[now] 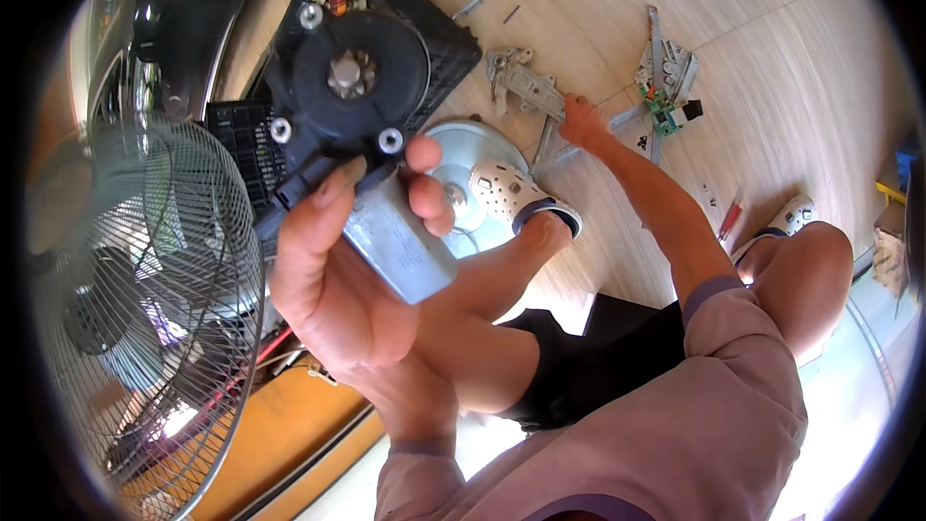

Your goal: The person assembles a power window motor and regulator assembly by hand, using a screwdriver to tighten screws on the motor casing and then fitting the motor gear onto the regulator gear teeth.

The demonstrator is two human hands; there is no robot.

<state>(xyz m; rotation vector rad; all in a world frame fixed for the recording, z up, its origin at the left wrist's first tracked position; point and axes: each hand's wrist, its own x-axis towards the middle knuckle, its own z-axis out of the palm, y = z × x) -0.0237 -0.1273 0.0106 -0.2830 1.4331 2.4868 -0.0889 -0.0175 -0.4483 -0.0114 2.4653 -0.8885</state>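
My left hand (338, 299) is raised close to the camera, its fingers wrapped round a gear motor (400, 241). The motor has a silver can, a round black gear housing, a small toothed pinion in the middle and several metal mounting bushings. Farther off, my right hand (585, 123) grips the end of a metal lever mechanism (531, 87) with flat arms, low over the floor. Beside it a metal bracket (656, 53) lies on the floor, with a green circuit board (664, 112) against it.
A black plastic case (449, 43) with wiring sits behind the motor. On the left stands a wire-caged fan (164, 309); a round pale base (497, 142) lies near my foot. A red screwdriver (730, 219) and small loose parts lie on the wooden floor (772, 87). A black vehicle (178, 39) stands upper left.
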